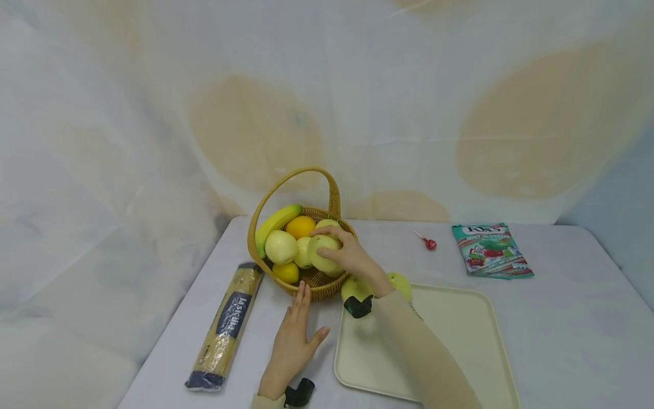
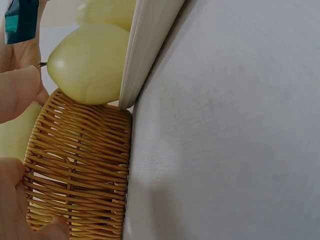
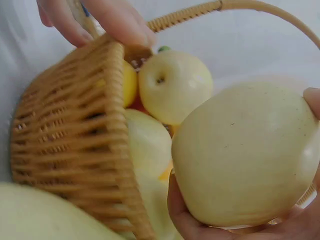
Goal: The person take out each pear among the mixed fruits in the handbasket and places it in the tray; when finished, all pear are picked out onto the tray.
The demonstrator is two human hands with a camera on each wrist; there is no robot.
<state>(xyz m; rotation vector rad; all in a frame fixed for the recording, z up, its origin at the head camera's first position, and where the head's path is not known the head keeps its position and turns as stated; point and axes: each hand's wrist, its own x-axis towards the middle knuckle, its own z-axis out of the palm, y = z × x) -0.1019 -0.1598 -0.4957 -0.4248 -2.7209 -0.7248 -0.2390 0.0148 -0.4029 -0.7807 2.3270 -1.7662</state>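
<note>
The basket point(image 1: 311, 284) stands behind the left hand point(image 1: 293, 341), fruit inside; the right hand point(image 1: 349, 255) grips a pear point(image 1: 323, 250) over it. The pasta packet point(image 1: 227, 324) lies left, the tray point(image 1: 460, 335) right, candy bag point(image 1: 491, 250) and lollipop point(image 1: 428, 242) behind

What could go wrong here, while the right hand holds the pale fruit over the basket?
The pale fruit is large for the right hand; it may slip back onto the other fruit. The basket is steadied only by the left hand touching its side, so it might shift. Two fruits sit at the tray edge and may roll.
</note>
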